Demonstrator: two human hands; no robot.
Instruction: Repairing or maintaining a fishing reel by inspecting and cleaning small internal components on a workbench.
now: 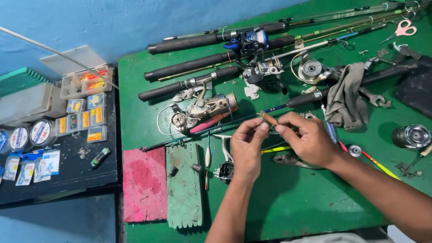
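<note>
At the centre of the frame, the left hand [247, 148] and the right hand [306, 139] met above the green painted table [292, 205], each grip pinched on the thin dark fishing rod section [280, 107] that ran rightward toward the grey crumpled rag [347, 97]. A small brown piece [269, 118], possibly a ferrule, sat between the fingertips. A silver spinning reel [206, 109] lay just beyond the hands; pink-handled scissors [404, 28] lay at upper right.
</note>
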